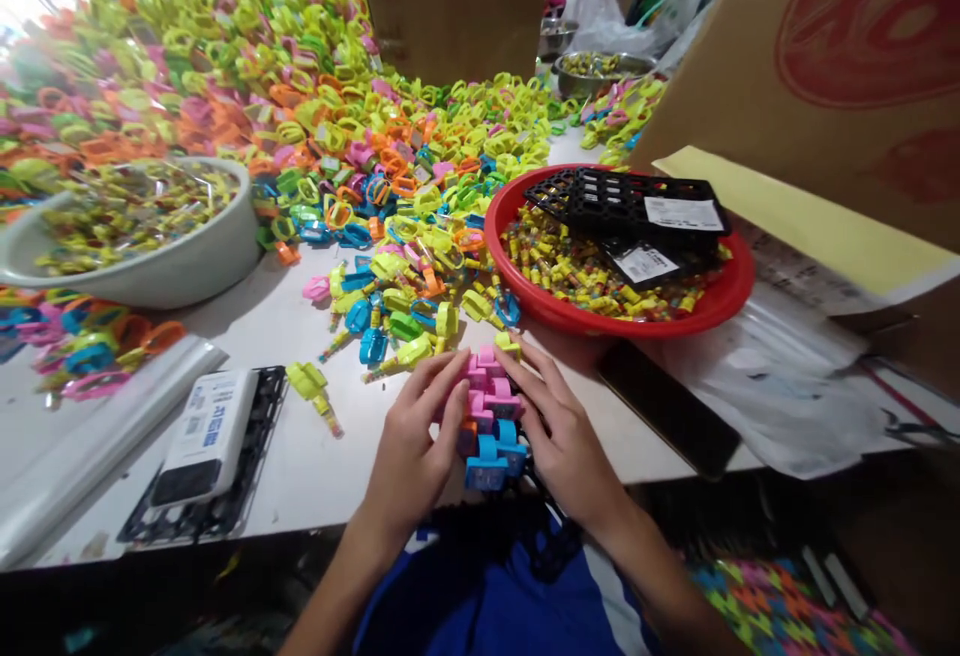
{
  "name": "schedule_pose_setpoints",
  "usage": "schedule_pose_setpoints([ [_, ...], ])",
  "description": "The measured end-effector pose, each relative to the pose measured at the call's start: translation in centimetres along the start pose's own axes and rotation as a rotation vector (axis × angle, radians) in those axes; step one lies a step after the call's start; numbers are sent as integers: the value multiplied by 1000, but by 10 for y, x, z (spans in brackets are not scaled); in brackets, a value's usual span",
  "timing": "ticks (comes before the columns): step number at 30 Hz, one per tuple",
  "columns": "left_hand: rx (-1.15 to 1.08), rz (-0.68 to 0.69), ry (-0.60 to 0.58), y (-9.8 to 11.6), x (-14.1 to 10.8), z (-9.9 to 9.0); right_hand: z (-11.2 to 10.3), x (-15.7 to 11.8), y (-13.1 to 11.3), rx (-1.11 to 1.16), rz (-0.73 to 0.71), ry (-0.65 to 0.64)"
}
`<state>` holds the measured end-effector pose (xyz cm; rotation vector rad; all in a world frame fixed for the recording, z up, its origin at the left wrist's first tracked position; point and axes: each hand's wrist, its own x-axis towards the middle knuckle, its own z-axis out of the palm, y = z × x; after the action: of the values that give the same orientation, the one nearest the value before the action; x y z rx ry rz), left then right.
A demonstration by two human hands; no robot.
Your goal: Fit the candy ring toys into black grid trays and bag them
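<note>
Gripping a pink-and-blue plastic stack (489, 414) to keep its pieces together, the left hand (412, 451) and right hand (562, 436) curl their fingers (442, 386) closely around it, just below a red basin (570, 314) on the surface (337, 466).

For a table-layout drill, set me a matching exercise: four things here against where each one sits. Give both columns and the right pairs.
Things:
1. red basin
2. white basin
3. black racks
4. pink-and-blue toys

Places:
A. lying on wrapped candies
B. between left hand and right hand
C. right of toy heap
D. left of toy heap

Pairs: 1-C, 2-D, 3-A, 4-B
</note>
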<state>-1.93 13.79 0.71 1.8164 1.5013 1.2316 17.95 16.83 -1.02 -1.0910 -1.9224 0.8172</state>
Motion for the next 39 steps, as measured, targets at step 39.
schedule_pose_setpoints([
  [39,636,-112,62,-96,-16,-34,-20,55,73,-539,1,-325],
])
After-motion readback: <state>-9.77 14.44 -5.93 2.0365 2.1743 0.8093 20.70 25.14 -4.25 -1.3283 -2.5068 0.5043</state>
